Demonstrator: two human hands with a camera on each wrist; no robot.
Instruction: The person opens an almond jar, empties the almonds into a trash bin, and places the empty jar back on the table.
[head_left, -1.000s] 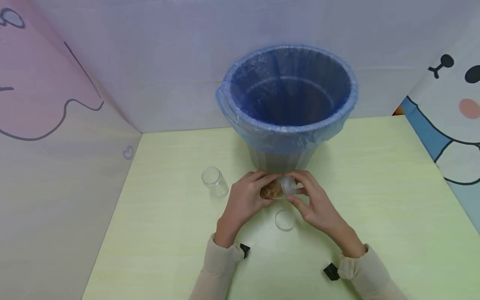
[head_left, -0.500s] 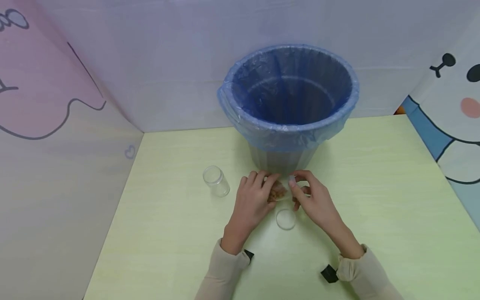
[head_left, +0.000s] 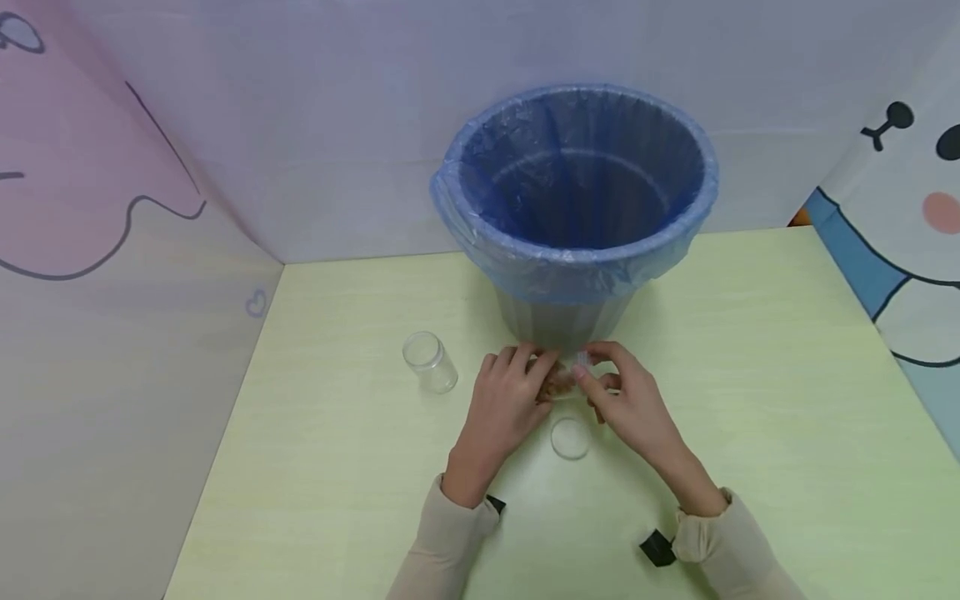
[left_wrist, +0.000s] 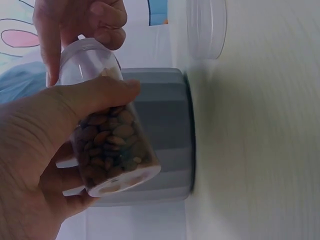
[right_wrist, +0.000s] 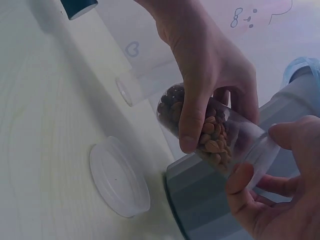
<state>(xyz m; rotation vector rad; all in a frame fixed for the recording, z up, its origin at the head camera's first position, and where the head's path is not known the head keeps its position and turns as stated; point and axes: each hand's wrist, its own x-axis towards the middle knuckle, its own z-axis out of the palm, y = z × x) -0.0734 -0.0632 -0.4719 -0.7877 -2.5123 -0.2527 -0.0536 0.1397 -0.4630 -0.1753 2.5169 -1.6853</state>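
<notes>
Both hands are on the clear jar of nuts (head_left: pixel 558 381), held tilted just above the table (head_left: pixel 750 400), right in front of the grey bin with blue liner (head_left: pixel 573 200). Left hand (head_left: pixel 510 404) is wrapped round the jar body, thumb across the nuts. Right hand (head_left: pixel 626 400) pinches the lid (right_wrist: pixel 262 152) at the jar's right end with thumb and fingertips.

Judgement: the lid is being unscrewed. Left hand should clamp the body and not rotate; the right hand does all the turning. Keep the mouth level or raised so nuts don't spill when the lid frees.

A loose lid (head_left: pixel 570 438) lies on the table near the hands; an empty jar (head_left: pixel 429 362) stands to the left.
</notes>
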